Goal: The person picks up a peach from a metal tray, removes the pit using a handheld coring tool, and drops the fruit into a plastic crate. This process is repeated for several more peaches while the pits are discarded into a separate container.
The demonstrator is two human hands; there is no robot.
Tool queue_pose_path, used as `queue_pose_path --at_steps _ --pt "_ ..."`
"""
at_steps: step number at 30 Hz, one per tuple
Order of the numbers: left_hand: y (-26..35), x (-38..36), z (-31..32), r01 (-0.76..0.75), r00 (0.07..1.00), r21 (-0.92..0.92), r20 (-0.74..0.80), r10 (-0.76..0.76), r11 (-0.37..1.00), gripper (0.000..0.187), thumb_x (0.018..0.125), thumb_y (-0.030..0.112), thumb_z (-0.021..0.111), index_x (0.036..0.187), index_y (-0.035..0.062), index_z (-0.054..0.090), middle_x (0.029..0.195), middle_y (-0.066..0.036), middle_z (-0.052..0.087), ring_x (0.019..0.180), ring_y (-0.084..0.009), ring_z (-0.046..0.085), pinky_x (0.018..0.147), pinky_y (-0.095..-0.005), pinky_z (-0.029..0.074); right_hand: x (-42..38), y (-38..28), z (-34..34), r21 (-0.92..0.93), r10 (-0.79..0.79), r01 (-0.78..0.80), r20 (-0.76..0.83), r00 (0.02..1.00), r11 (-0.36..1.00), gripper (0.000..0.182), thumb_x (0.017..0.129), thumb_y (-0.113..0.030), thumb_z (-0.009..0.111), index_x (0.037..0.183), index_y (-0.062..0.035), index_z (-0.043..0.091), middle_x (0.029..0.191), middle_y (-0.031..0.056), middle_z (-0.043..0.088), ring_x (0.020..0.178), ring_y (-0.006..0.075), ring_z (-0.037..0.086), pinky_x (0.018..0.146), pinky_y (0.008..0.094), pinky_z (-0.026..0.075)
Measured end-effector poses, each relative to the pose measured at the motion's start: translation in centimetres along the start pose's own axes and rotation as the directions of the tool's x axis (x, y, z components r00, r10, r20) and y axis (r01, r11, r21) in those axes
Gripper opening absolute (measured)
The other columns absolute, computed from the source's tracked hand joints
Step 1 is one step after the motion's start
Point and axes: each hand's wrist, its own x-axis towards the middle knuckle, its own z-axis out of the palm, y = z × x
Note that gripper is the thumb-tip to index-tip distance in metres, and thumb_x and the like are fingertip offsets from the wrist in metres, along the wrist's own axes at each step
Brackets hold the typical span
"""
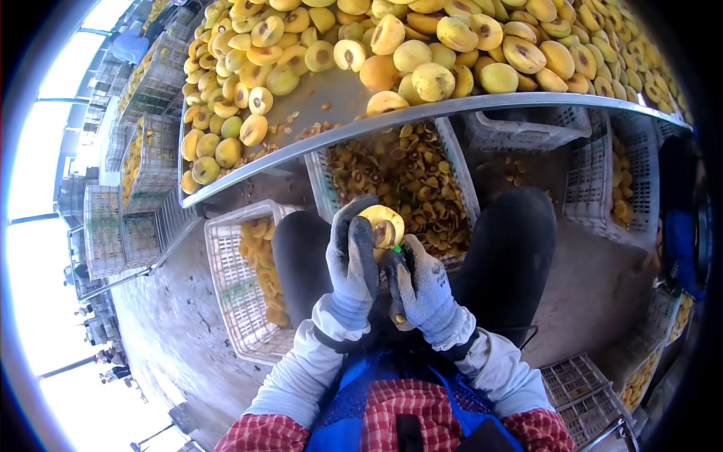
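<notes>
A round, yellow cut fruit (387, 223) is clamped in the grey-gloved left hand (352, 264), short of the metal bench's (322, 92) near edge; the grey-gloved right hand's (425, 290) hold cannot be told.

The top edge crops the heaped fruit (434, 80), and the green bit (397, 248) at the hands (352, 271) is unidentifiably small.

We note dark lettering (440, 272) on the back of the right glove (431, 292), too small to decipher. We can read no text elsewhere.
</notes>
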Motion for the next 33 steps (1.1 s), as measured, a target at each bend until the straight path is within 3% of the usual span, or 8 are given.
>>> queue_pose_path --at_steps 7,11,15,19,23,29,31,33 --pt "0.5 0.2 -1.7 0.057 0.969 0.097 0.233 -0.078 0.994 0.026 0.095 0.019 0.048 0.107 -0.0015 0.058 0.088 -0.011 0.065 0.079 -0.0145 0.061 0.073 -0.0278 0.049 -2.0 2.1 1.4 0.308 0.1 -0.138 0.136 0.986 0.941 0.03 0.093 -0.03 0.053 0.094 -0.0001 0.051 0.068 0.0111 0.057 0.059 0.0257 0.057 0.055 0.0351 0.045" --pt "0.2 0.7 -2.4 -0.221 0.908 0.244 0.405 0.108 0.944 0.028 0.096 0.017 0.044 0.107 -0.004 0.058 0.091 -0.006 0.062 0.081 -0.0107 0.059 0.073 -0.0233 0.047 -2.7 1.2 -0.5 0.618 0.144 -0.785 0.774 0.617 0.04 0.047 0.093 -0.051 0.046 0.088 -0.0058 0.054 0.061 0.0003 0.051 0.048 0.0132 0.047 0.044 0.0255 0.038" --pt "-1.6 -0.3 -2.7 0.189 0.914 0.051 0.357 -0.194 0.981 0.026 0.092 0.021 0.053 0.104 -0.0002 0.06 0.084 -0.014 0.065 0.076 -0.0207 0.066 0.069 -0.0301 0.05 -3.5 2.3 0.6 0.48 -0.082 -0.764 0.823 0.562 -0.431 0.048 0.094 -0.056 0.04 0.086 -0.0107 0.053 0.058 -0.0034 0.042 0.044 0.0077 0.038 0.038 0.0216 0.03" --pt "-1.1 -0.7 -4.4 -0.176 0.923 0.478 0.384 -0.024 0.861 0.021 0.086 0.019 0.059 0.103 0.0064 0.06 0.086 -0.012 0.066 0.078 -0.0295 0.066 0.067 -0.0323 0.051 -3.8 2.8 1.2 0.538 0.129 -0.834 0.842 0.524 -0.124 0.053 0.094 -0.059 0.037 0.09 -0.0096 0.056 0.058 -0.0034 0.04 0.042 0.0073 0.035 0.036 0.0229 0.027" --pt "-1.6 -0.5 -5.8 -0.401 0.869 0.547 0.48 0.118 0.734 0.03 0.078 0.01 0.053 0.107 0.0023 0.059 0.088 -0.015 0.065 0.081 -0.0316 0.066 0.072 -0.0321 0.051 -4.1 3.7 2.3 0.37 -0.078 -0.82 0.893 0.444 -0.437 0.052 0.095 -0.057 0.036 0.088 -0.0082 0.054 0.056 -0.0024 0.04 0.04 0.0074 0.036 0.034 0.0222 0.028" --pt "-5.6 -3.2 -5.3 0.495 0.865 -0.271 0.249 -0.436 0.826 0.031 0.099 0.024 0.045 0.11 -0.0028 0.056 0.096 -0.005 0.062 0.087 -0.0108 0.057 0.079 -0.025 0.046 -4.4 3.1 3.3 0.427 -0.289 -0.77 0.751 0.594 -0.475 0.047 0.095 -0.052 0.04 0.088 -0.006 0.047 0.057 0.0 0.043 0.037 0.0074 0.038 0.033 0.0214 0.035" --pt "-5.3 -4.0 -7.0 -0.111 0.993 0.228 -0.014 0.117 0.967 0.032 0.098 0.026 0.047 0.113 -0.0015 0.055 0.098 -0.007 0.062 0.087 -0.0133 0.059 0.079 -0.026 0.048 -3.0 2.9 2.2 0.511 -0.266 -0.702 0.68 0.683 -0.496 0.047 0.095 -0.052 0.04 0.09 -0.0062 0.049 0.058 -0.0003 0.043 0.037 0.007 0.037 0.032 0.0215 0.031" --pt "-4.8 -3.5 -11.4 0.045 0.954 -0.274 -0.275 -0.123 0.961 0.032 0.096 0.028 0.051 0.114 0.0007 0.055 0.099 -0.008 0.061 0.087 -0.0142 0.06 0.076 -0.0253 0.05 -3.1 4.4 1.9 0.631 0.027 -0.6 0.7 0.714 -0.492 0.048 0.095 -0.052 0.04 0.098 -0.0059 0.053 0.059 -0.0014 0.042 0.04 0.0066 0.036 0.033 0.0212 0.027"
